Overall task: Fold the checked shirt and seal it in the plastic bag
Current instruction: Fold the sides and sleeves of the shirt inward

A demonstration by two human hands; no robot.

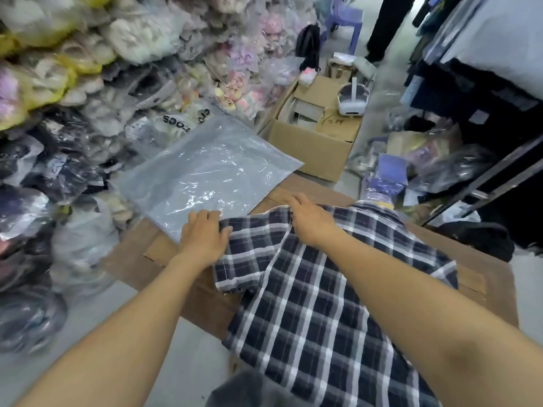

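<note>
The checked shirt (317,304), navy with white lines, lies spread on a flat brown cardboard sheet (164,268) in front of me. My left hand (202,236) grips the far edge of its left sleeve. My right hand (308,218) presses on the shirt near the shoulder, fingers curled over the fabric's far edge. A clear grey plastic bag (205,171) lies flat beyond my left hand, partly on the cardboard, with nothing in it.
Piles of bagged clothes (73,113) rise along the left. An open cardboard box (311,142) with a white headset (352,98) sits behind the bag. A person's dark legs (385,27) stand at the back. Dark racks (484,113) stand on the right.
</note>
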